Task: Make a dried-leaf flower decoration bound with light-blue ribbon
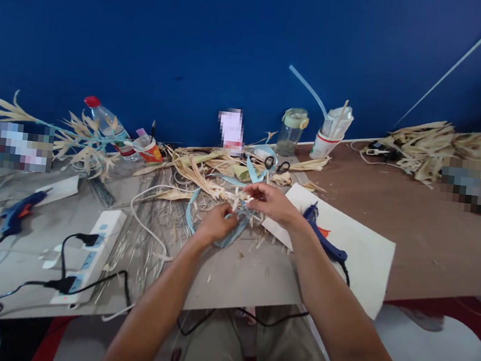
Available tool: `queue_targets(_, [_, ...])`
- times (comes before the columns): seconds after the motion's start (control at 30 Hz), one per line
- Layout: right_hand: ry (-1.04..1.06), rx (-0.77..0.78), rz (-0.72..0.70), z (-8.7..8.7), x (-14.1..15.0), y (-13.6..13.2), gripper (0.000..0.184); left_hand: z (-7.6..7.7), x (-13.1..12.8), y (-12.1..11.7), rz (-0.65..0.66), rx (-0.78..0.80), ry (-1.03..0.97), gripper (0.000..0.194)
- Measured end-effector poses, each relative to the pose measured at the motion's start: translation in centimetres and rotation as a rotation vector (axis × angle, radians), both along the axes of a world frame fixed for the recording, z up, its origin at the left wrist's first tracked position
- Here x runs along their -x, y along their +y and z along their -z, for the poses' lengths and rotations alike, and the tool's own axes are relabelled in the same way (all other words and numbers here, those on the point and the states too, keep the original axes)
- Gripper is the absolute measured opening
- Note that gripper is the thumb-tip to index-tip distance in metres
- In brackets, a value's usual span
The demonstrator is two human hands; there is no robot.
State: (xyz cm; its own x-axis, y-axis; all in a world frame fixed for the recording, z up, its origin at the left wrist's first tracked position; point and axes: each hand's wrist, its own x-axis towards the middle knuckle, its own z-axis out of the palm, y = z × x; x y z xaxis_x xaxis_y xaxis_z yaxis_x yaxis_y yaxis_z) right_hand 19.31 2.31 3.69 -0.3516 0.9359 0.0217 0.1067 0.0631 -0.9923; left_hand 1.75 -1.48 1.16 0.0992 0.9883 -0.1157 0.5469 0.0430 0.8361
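Observation:
My left hand (218, 222) is closed, its fingers curled at the light-blue strip (236, 235) low over the table. Part of that strip loops out on the left side, and the hand hides the rest. Just to the right, my right hand (273, 204) has its thumb and fingers apart, tips beside small pale pieces of dried husk (236, 198). Whether the fingertips touch these pieces is unclear. Behind both hands lies a heap of dried corn husks (197, 175), with black-handled scissors (277, 164) on its right side.
A blue glue gun (325, 236) rests on white card (362, 258) beside my right forearm. Another glue gun (22, 213) and a power strip (93, 256) with black cords lie left. A plastic bottle (104, 118), a lidded jar (292, 131) and a paper cup (326, 145) stand behind.

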Motion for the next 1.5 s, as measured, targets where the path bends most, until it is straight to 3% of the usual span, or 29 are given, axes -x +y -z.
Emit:
queue_targets(0.17, [-0.230,-0.186,0.078,0.0,0.5,-0.3,0.021,0.0,-0.1,-0.1,0.001,-0.058,0.048,0.005])
queue_targets(0.27, [-0.272,-0.189,0.128,0.6,0.7,-0.1,0.017,0.1,-0.2,-0.1,-0.014,-0.046,0.031,0.004])
queue_targets(0.43, [-0.059,0.020,0.149,1.4,0.4,0.5,0.018,0.1,-0.3,-0.2,-0.036,0.008,-0.040,0.007])
queue_targets(0.6, [0.208,0.252,0.190,0.7,0.1,0.6,0.023,-0.6,-0.4,-0.4,-0.043,0.108,-0.097,0.009])
queue_targets(0.87, [0.313,0.433,0.209,0.6,-0.1,1.0,0.027,-0.9,-0.6,-0.6,-0.017,0.187,-0.198,0.005])
queue_targets(1.17, [0.300,0.232,0.106,0.4,0.3,0.5,0.033,-0.6,0.1,-0.1,-0.045,0.251,-0.537,0.008])
queue_targets(1.33, [0.263,0.189,0.204,0.6,0.5,0.4,0.033,-1.0,1.5,0.6,-0.116,0.235,-0.839,0.021])
queue_targets(1.5, [0.176,0.154,0.114,1.4,1.6,0.0,0.030,-1.8,2.0,0.6,-0.185,0.191,-0.990,0.033])
